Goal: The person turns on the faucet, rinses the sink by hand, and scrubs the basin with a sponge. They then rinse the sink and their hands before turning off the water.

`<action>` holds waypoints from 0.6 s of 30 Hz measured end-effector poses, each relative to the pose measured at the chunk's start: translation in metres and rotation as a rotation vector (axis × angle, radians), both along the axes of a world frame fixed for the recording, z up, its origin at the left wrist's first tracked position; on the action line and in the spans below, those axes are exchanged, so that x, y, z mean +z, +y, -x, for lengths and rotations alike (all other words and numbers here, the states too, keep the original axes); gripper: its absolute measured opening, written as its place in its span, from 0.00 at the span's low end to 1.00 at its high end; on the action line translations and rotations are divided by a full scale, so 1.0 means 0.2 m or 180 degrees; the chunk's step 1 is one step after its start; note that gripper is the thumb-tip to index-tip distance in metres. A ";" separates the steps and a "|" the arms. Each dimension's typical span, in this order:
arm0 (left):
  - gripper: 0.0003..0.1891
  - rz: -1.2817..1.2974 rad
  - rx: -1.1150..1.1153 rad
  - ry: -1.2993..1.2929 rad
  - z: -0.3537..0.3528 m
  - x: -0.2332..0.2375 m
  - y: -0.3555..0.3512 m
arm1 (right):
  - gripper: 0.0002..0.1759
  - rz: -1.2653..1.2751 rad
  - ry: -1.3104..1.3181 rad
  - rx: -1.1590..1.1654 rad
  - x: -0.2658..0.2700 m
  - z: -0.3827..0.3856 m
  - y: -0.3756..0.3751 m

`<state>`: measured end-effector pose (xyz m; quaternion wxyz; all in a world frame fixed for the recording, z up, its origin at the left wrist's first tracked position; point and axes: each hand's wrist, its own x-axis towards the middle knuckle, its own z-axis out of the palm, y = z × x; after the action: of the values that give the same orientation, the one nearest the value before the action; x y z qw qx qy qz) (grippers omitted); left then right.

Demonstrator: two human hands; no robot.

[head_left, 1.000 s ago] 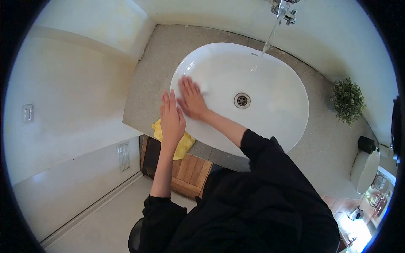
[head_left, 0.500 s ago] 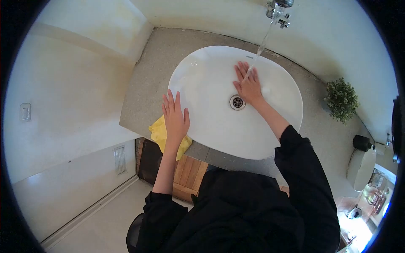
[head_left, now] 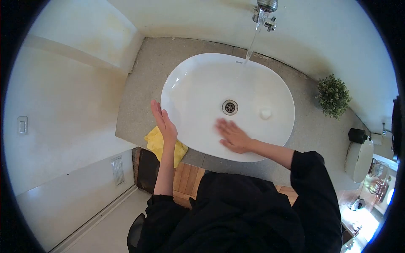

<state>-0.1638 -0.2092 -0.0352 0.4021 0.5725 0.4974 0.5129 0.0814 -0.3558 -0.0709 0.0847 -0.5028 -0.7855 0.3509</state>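
Observation:
A white oval basin (head_left: 194, 122) is in front of me, with a round metal drain (head_left: 230, 107) in its floor. My right hand (head_left: 234, 137) is inside the near part of the bowl, palm down, its fingers stretched out and smeared by motion. Nothing shows in it. At the basin's left rim, my left hand (head_left: 165, 126) is raised with its fingers straight and holds nothing. A yellow cloth (head_left: 155, 141) lies at the counter edge, partly behind my left wrist. Water (head_left: 254, 38) runs from the metal faucet (head_left: 267, 5) into the far side of the bowl.
A small white roundish thing (head_left: 265, 114) shows in the basin, right of the drain. On the grey counter (head_left: 141, 92) stand a potted plant (head_left: 333, 97) and, farther right, a black container (head_left: 357, 135) near a second white basin (head_left: 360, 162). Walls border the back and left.
My right hand has left the running water and moved toward me, to the basin's near side. My left hand has turned more edge-on at the rim. The view has shifted slightly.

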 end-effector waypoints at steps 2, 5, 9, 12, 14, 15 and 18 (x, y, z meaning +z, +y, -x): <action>0.31 -0.0014 -0.0058 0.0018 -0.01 0.02 0.00 | 0.38 -0.0430 0.0112 0.0163 -0.04 0.14 0.12; 0.32 -0.0128 -0.0095 0.0194 0.00 -0.01 0.01 | 0.39 -0.0824 0.0676 0.0115 -0.06 0.41 0.41; 0.36 -0.0238 -0.0199 0.0660 0.01 -0.01 0.01 | 0.39 -0.1729 0.0829 -0.0585 -0.08 0.63 0.79; 0.38 -0.0165 -0.0195 0.0960 0.00 0.02 0.01 | 0.38 -0.2259 0.0467 -0.0593 -0.10 0.57 1.00; 0.37 -0.0094 -0.0142 0.1006 -0.01 0.02 0.02 | 0.37 -0.2523 -0.0077 -0.0320 -0.13 0.40 1.07; 0.37 -0.0054 -0.0115 0.1026 -0.01 0.02 0.03 | 0.37 -0.2437 -0.0151 -0.0709 -0.14 0.32 1.11; 0.37 -0.0017 -0.0120 0.1275 -0.02 0.04 0.02 | 0.37 -0.2639 -0.0731 -0.0962 -0.07 0.03 1.15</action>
<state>-0.1607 -0.2045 -0.0274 0.3031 0.6734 0.5553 0.3824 0.0756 -0.1266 -0.0858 0.2415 -0.5710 -0.7817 -0.0675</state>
